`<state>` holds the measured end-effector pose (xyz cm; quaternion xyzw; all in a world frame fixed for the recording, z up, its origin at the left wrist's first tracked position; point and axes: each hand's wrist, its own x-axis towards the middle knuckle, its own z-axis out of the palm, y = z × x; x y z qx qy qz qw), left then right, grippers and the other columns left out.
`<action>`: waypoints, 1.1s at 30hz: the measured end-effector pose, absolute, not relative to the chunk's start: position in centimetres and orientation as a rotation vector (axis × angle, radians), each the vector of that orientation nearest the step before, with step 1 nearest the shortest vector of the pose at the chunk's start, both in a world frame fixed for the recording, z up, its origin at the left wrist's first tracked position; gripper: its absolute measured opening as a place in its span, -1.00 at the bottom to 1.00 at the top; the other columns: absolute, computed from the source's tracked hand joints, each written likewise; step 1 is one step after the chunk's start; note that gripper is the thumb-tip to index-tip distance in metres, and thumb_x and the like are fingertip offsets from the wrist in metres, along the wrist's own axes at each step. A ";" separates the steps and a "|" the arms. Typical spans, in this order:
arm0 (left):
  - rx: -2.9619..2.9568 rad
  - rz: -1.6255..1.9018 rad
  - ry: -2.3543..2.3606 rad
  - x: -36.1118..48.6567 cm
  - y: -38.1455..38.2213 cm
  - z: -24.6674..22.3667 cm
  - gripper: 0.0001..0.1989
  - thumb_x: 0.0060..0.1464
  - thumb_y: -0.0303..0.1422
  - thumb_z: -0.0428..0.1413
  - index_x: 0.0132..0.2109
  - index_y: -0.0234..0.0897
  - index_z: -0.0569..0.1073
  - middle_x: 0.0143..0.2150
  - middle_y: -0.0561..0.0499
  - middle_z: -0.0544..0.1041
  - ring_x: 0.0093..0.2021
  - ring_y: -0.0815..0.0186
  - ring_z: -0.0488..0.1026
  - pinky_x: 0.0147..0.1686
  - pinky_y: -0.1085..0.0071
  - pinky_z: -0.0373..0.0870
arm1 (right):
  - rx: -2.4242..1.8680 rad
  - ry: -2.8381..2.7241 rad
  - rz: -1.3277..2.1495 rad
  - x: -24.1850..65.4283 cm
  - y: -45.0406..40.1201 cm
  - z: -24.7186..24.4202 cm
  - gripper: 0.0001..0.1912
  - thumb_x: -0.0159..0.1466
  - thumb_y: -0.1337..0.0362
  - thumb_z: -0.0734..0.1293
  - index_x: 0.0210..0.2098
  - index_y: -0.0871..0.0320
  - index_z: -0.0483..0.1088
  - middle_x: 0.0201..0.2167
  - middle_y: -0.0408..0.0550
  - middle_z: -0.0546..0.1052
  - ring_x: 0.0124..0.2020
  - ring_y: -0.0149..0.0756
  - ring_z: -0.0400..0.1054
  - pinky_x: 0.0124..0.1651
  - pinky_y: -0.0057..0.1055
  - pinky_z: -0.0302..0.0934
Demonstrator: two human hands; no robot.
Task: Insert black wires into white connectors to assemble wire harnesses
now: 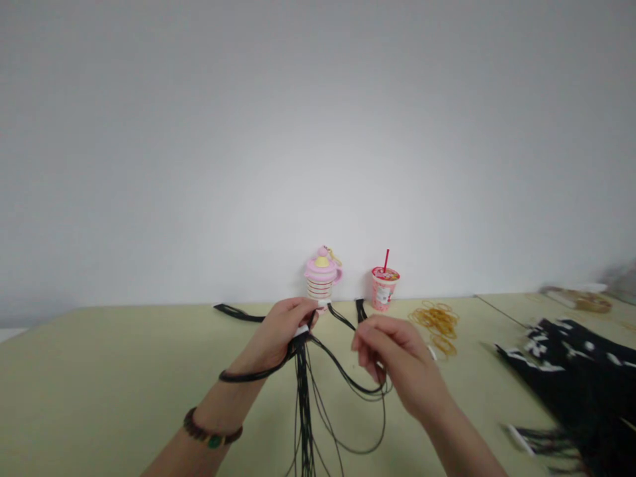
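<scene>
My left hand (279, 331) is closed on a bundle of thin black cords (303, 404) with a white band around it. Loose strands hang from that hand toward the near edge, and one thick loop bends back over the wrist. A second white piece (322, 303) shows at the fingertips, with cords running right from it. To the right, my right hand (390, 348) is closed in a pinch, and cord loops hang beneath its fingers. Exactly which strands it grips is hidden behind the fingers.
Against the wall stand a pink lidded cup (320, 271) and a pink drink cup (384, 288) with a red straw. Yellow rubber bands (437, 321) lie right of them. Black cord bundles with white ends (571, 371) cover the far right of the pale table (124, 384).
</scene>
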<state>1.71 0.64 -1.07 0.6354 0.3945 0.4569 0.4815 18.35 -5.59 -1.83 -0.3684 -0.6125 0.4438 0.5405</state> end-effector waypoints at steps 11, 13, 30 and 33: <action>1.563 1.094 0.991 2.5 0.2 -1.1 -0.77 -0.12 -0.31 -0.03 -0.65 -0.31 0.25 -0.66 0.09 0.24 -0.59 0.43 0.13 -0.57 0.51 0.07 | -1.056 -1.777 0.383 16.7 -2.8 -4.8 -0.73 0.16 0.40 0.18 -0.65 0.24 0.31 -0.63 -0.18 0.29 -0.54 -0.49 0.18 -0.46 -0.54 -0.01; 1.561 1.086 0.988 2.5 0.1 -1.0 -0.78 -0.13 -0.33 -0.02 -0.64 -0.31 0.26 -0.66 0.09 0.26 -0.58 0.43 0.14 -0.56 0.51 0.09 | -1.087 -1.791 0.312 16.6 -2.7 -5.0 -0.72 0.17 0.39 0.17 -0.65 0.24 0.32 -0.64 -0.18 0.29 -0.54 -0.48 0.18 -0.47 -0.53 -0.03; 1.418 1.106 0.930 2.7 0.3 -1.7 -0.77 -0.09 -0.29 0.00 -0.60 -0.33 0.31 -0.61 0.09 0.29 -0.57 0.45 0.19 -0.54 0.51 0.13 | -1.120 -1.821 0.230 16.5 -2.8 -5.3 -0.70 0.20 0.35 0.15 -0.61 0.23 0.35 -0.63 -0.16 0.31 -0.55 -0.46 0.18 -0.46 -0.51 -0.03; 1.427 1.114 0.921 2.7 0.2 -1.7 -0.76 -0.08 -0.28 0.00 -0.59 -0.33 0.32 -0.61 0.09 0.29 -0.56 0.44 0.20 -0.53 0.51 0.14 | -1.126 -1.808 0.241 16.5 -2.8 -5.3 -0.70 0.21 0.34 0.14 -0.60 0.23 0.36 -0.62 -0.15 0.33 -0.55 -0.46 0.18 -0.46 -0.51 -0.02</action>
